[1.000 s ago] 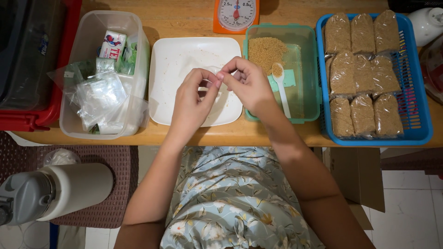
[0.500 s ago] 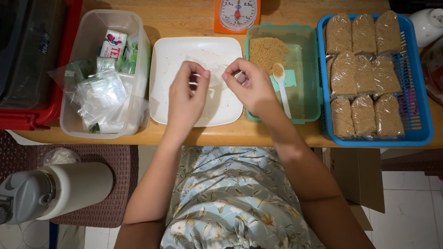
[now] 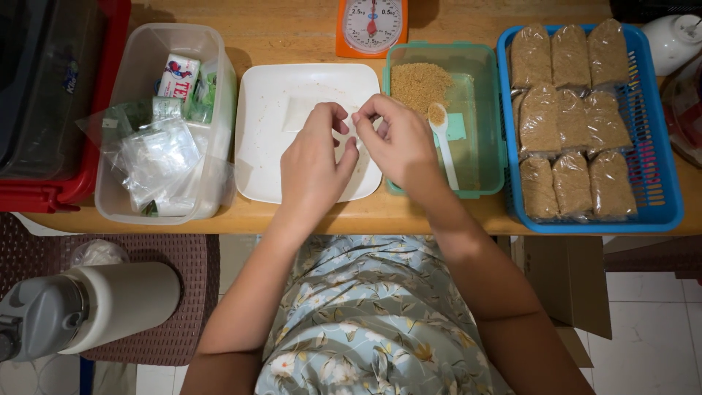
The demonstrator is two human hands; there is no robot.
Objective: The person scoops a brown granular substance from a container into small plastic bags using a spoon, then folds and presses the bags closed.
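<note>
Hands [image 3: 355, 150] pinching small clear bag [image 3: 349, 133] over white tray [image 3: 267, 146], bag axis unclear

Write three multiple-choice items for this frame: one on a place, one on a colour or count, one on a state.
1. Where does the white spoon lie?
A. in the green tray
B. in the blue basket
C. on the white plate

2. What colour is the kitchen scale?
A. blue
B. orange
C. black

3. What are both hands doing?
A. resting flat on the table
B. gripping the spoon
C. pinching a small clear bag above the plate

Answers: 1 A, its bowl rests beside the brown grains; 2 B, its casing is orange; 3 C, left hand and right hand meet at the fingertips.
</note>
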